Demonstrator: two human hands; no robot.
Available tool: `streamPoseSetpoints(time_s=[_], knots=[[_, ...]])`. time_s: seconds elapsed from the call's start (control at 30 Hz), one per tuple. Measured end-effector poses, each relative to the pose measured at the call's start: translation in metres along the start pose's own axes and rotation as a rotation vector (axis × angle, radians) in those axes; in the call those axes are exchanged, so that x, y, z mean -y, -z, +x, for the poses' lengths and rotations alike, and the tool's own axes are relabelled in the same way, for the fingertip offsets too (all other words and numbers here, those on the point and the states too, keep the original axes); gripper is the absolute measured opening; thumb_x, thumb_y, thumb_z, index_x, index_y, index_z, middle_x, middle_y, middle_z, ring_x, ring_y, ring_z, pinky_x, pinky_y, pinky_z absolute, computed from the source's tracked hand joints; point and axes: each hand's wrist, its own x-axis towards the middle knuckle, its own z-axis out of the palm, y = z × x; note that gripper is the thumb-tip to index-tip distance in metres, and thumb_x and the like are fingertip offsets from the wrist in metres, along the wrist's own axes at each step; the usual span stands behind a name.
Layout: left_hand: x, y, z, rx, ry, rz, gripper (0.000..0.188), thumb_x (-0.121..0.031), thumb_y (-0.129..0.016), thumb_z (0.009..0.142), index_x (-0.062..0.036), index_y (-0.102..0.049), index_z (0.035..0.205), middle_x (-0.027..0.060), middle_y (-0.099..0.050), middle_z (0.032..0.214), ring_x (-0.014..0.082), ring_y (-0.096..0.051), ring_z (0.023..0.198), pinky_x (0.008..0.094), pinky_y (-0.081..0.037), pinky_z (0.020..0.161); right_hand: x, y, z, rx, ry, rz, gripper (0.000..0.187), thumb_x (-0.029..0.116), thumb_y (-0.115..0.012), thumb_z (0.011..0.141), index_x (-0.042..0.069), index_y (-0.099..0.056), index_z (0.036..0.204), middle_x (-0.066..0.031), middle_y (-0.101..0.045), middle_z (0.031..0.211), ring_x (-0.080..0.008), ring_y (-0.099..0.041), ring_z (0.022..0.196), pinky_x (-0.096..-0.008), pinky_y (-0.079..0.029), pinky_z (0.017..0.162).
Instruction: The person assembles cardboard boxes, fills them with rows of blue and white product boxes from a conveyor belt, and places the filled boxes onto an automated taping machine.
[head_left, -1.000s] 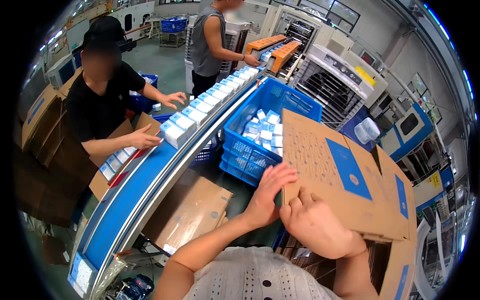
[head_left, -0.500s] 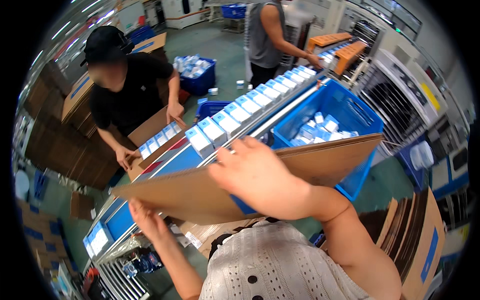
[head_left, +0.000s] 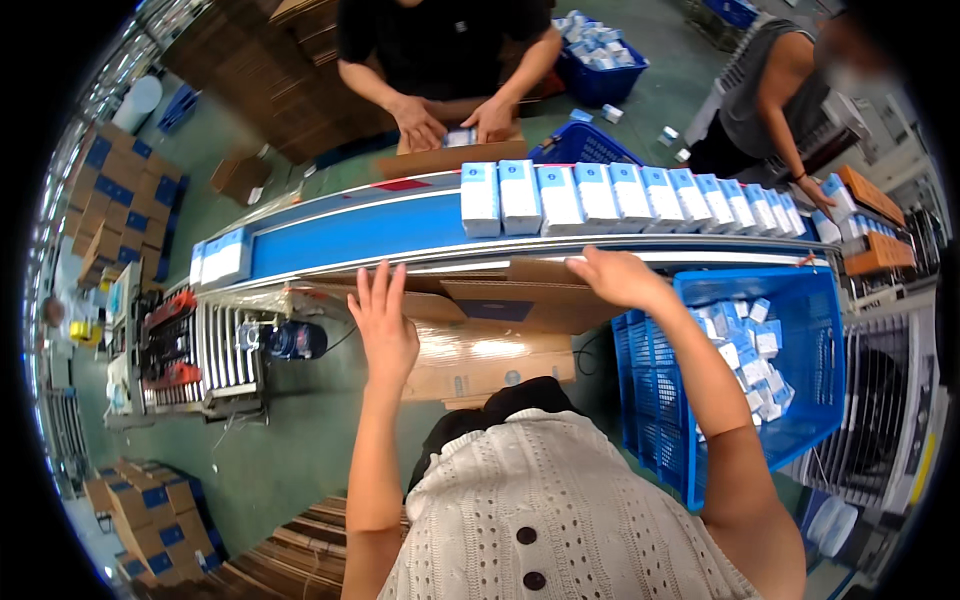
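Note:
A brown cardboard carton [head_left: 570,295] with its flaps showing stands in front of me against the near side of the conveyor. My right hand [head_left: 622,278] grips its upper edge near the right end, thumb side toward the belt. At the carton's left part, my left hand [head_left: 383,325] is raised with fingers stretched and spread; whether the palm touches the cardboard I cannot tell. A row of white-and-blue small boxes [head_left: 560,198] stands on the blue conveyor belt [head_left: 350,242] just beyond the carton.
Across the belt a co-worker's hands [head_left: 420,125] work at an open carton [head_left: 400,163]. Another person [head_left: 775,95] handles boxes at the right end. A blue crate [head_left: 835,370] of loose boxes stands at my right. A roller conveyor [head_left: 220,345] lies left; flat cardboard [head_left: 480,365] lies before me.
The flat-looking cardboard has been lowered beside the conveyor and partly opened, flaps showing. My left hand has come off its lower edge and spread its fingers. The view has turned right and down.

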Motion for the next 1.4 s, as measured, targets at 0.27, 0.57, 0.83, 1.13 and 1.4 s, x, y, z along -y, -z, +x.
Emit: streamPoseSetpoints(time_s=[0.27,0.57,0.83,1.13,1.4], knots=[[-0.021,0.030,-0.018,0.190,-0.083,-0.029,0.017,0.009,-0.050,0.058,-0.0060,-0.053,0.066,0.0065,-0.045,0.067,0.0279,-0.047,0.079,0.0539,-0.028,0.087,-0.036,0.006,-0.010,-0.269,0.374,-0.260,0.022,0.020,-0.054,0.079,-0.002,-0.052,0.079,-0.0193,-0.058,0.068,-0.0356,-0.058,0.066,-0.0419,-0.046,0.062],[-0.098,-0.022,-0.055,0.826,-0.776,-0.077,0.012,-0.017,-0.051,0.074,-0.0104,-0.058,0.082,0.0051,-0.047,0.083,0.0206,-0.048,0.096,0.0624,-0.014,0.097,-0.006,-0.081,-0.100,0.356,0.428,0.212,0.031,0.033,-0.051,0.080,0.003,-0.061,0.077,-0.0174,-0.059,0.080,-0.0318,-0.054,0.087,-0.0393,-0.041,0.081],[-0.166,-0.008,-0.062,1.591,-0.363,-0.962,0.043,-0.033,-0.042,0.087,-0.0100,-0.043,0.124,0.0159,-0.038,0.128,0.0312,-0.038,0.116,0.0419,-0.030,0.096,-0.027,-0.052,-0.062,0.591,0.527,0.166,0.022,0.025,-0.051,0.081,0.002,-0.054,0.080,-0.0160,-0.056,0.080,-0.0290,-0.055,0.072,-0.0382,-0.043,0.064],[-0.197,-0.044,-0.034,0.606,-0.496,0.014,0.054,-0.033,-0.062,0.071,-0.0121,-0.046,0.118,0.0148,-0.044,0.121,0.0270,-0.041,0.114,0.0414,-0.034,0.092,-0.103,-0.028,-0.094,-0.041,0.382,-0.117,0.032,0.028,-0.046,0.086,0.001,-0.060,0.077,-0.0214,-0.059,0.089,-0.0340,-0.054,0.095,-0.0376,-0.042,0.083],[-0.058,-0.051,-0.084,0.390,0.097,0.005,0.058,-0.018,-0.043,0.078,0.0003,-0.028,0.130,0.0199,-0.030,0.133,0.0338,-0.024,0.125,0.0455,-0.014,0.103,-0.202,-0.093,-0.065,-0.592,-0.276,0.161,0.038,0.032,-0.051,0.083,-0.002,-0.054,0.067,-0.0224,-0.057,0.080,-0.0375,-0.054,0.075,-0.0392,-0.045,0.069]])
